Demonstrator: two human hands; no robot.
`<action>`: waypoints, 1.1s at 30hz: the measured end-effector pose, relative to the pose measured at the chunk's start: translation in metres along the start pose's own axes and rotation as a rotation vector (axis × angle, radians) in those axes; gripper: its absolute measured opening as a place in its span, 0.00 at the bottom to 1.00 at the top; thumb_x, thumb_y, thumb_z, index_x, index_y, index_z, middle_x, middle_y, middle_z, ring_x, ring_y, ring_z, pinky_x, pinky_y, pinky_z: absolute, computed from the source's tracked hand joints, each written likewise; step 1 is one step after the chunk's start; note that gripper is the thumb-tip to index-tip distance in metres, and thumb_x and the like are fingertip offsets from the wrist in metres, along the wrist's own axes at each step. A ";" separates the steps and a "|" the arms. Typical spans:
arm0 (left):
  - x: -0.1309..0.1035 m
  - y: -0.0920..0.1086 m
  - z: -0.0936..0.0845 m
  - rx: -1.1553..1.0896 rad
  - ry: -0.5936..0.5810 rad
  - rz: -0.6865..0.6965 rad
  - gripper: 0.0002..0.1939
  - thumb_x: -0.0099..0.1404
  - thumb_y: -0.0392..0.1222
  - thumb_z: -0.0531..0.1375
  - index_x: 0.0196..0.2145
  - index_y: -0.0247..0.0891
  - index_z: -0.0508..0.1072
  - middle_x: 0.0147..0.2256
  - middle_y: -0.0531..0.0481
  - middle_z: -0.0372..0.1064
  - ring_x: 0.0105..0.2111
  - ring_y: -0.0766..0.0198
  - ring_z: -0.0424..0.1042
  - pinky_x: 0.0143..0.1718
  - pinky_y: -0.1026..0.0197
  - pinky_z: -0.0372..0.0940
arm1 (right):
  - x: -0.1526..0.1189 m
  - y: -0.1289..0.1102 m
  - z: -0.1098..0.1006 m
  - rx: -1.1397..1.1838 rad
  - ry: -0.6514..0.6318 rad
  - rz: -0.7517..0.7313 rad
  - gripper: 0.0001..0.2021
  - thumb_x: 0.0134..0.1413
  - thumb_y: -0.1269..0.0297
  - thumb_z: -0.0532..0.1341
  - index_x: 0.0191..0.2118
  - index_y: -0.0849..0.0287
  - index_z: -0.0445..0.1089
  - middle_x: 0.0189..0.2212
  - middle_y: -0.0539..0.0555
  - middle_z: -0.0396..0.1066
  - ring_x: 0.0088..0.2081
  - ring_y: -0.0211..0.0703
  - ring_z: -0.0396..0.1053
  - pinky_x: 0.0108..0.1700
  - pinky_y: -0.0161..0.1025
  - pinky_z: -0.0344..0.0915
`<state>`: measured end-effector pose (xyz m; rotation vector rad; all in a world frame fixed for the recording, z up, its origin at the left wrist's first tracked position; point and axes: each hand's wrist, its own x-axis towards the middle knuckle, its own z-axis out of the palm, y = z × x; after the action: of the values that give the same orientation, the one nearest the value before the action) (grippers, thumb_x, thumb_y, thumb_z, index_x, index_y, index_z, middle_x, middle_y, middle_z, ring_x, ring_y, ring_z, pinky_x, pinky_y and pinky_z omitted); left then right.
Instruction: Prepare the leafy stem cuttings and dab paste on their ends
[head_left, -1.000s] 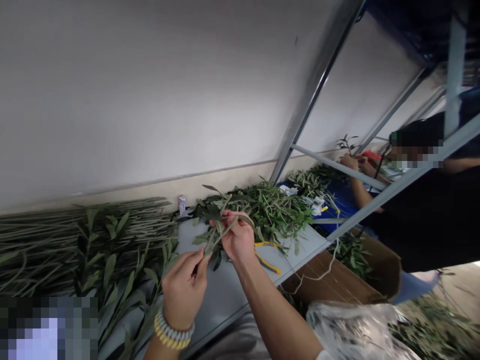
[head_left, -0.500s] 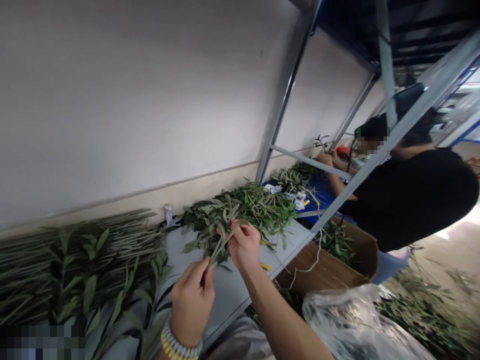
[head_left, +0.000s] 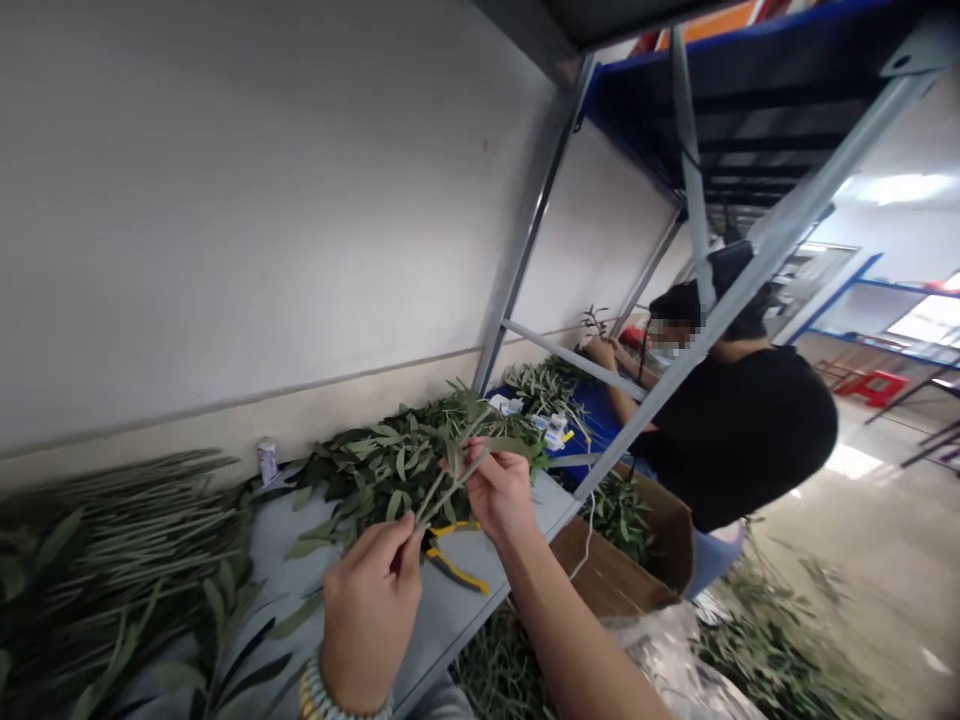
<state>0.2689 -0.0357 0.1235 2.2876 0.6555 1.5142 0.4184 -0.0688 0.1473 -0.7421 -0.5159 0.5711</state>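
Observation:
My left hand point(head_left: 373, 598), with a beaded bracelet point(head_left: 341, 695) at the wrist, is closed on the lower end of a forked leafy branch point(head_left: 444, 492). My right hand point(head_left: 501, 492) pinches the same branch higher up, where its leaves begin. The branch is held tilted above the grey table point(head_left: 439, 625). Under it lie yellow-handled pliers point(head_left: 459, 575), their jaws partly hidden by my left hand and the stems. Behind my hands is a heap of leafy branches point(head_left: 360, 460).
Bundled stems point(head_left: 165, 530) lie at the left, near a small can point(head_left: 267, 461). A metal rack post point(head_left: 536, 220) rises behind the table. At the right are a cardboard box point(head_left: 671, 550), clear plastic point(head_left: 667, 660) and a co-worker point(head_left: 742, 430) handling a sprig.
The view has swung to the right, showing more of the room and floor. The pliers now show more fully. Both hands keep hold of the branch.

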 end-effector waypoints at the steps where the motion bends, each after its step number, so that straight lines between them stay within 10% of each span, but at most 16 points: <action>1: 0.001 -0.001 0.001 0.000 0.005 0.010 0.07 0.61 0.35 0.56 0.31 0.36 0.74 0.28 0.47 0.75 0.26 0.65 0.74 0.28 0.68 0.67 | 0.003 0.001 -0.001 0.013 0.007 0.005 0.10 0.34 0.64 0.71 0.26 0.60 0.74 0.23 0.50 0.73 0.23 0.37 0.69 0.26 0.35 0.70; 16: -0.005 -0.023 0.000 0.009 -0.050 0.043 0.04 0.59 0.33 0.59 0.30 0.36 0.74 0.28 0.47 0.75 0.27 0.66 0.74 0.32 0.67 0.68 | -0.005 0.018 0.005 0.068 0.043 0.016 0.08 0.31 0.66 0.72 0.22 0.58 0.73 0.19 0.48 0.73 0.19 0.36 0.68 0.24 0.35 0.67; 33: -0.041 -0.037 -0.056 -0.089 -0.310 0.029 0.03 0.58 0.33 0.59 0.29 0.37 0.73 0.29 0.48 0.75 0.28 0.66 0.74 0.32 0.67 0.67 | -0.068 0.050 0.007 -0.023 0.066 0.046 0.09 0.33 0.62 0.71 0.23 0.57 0.72 0.20 0.49 0.73 0.23 0.43 0.72 0.27 0.40 0.70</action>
<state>0.1964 -0.0257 0.0954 2.3997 0.4605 1.1389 0.3499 -0.0793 0.0993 -0.7941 -0.4462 0.5825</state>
